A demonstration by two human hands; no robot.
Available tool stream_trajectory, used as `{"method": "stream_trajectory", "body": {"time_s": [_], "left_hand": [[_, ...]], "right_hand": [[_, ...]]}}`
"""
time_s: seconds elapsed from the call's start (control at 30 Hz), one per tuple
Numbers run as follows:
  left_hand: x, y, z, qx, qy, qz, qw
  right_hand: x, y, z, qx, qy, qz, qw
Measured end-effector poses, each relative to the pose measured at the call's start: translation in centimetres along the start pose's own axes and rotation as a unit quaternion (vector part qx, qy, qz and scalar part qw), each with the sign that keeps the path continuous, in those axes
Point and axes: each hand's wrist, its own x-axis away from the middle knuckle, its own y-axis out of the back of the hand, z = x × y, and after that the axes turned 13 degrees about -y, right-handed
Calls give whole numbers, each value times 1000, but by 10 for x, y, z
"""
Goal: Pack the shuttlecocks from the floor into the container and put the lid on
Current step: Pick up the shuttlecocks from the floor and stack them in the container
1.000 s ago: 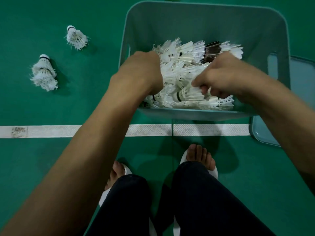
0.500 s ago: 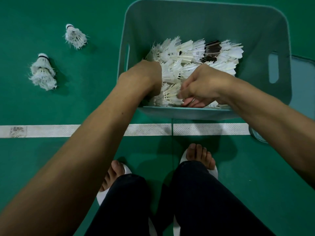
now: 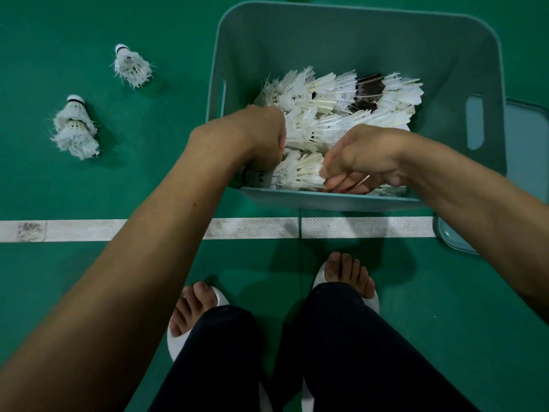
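A teal container (image 3: 356, 40) stands on the green floor, holding a pile of white shuttlecocks (image 3: 341, 114) and one dark one. Both hands are inside it by the near wall. My left hand (image 3: 261, 138) is curled over a lying row of nested shuttlecocks (image 3: 297, 173), whose black-banded cork shows under it; its fingers are hidden. My right hand (image 3: 365, 156) pinches the feather end of that row with curled fingers. On the floor to the left lie a stacked pair of shuttlecocks (image 3: 74, 129) and a single shuttlecock (image 3: 132, 65). The teal lid (image 3: 528, 173) lies right of the container, partly hidden.
A white court line (image 3: 89, 230) crosses the floor just in front of the container. My feet in white slippers, the left foot (image 3: 193, 307) and the right foot (image 3: 350, 275), stand behind the line, with dark trouser legs below.
Both hands sank lower into the container toward its near wall. The right hand moved left, closer to the left hand. The shuttlecocks on the floor stayed put.
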Motion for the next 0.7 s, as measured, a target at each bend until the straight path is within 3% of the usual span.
{"method": "stream_trajectory", "body": {"time_s": [0.23,0.5,0.7], "left_hand": [[1,2,-1,0,7,69,998],[1,-9,-2,-36,4,-26,999],[1,-11,-3,-59,41,-19,997]], "right_hand": [[-2,0,0,-1,7,-8,1000],[-3,-4,5,60,30,-51,996],[-5,-4,19,135,43,-107,984]]}}
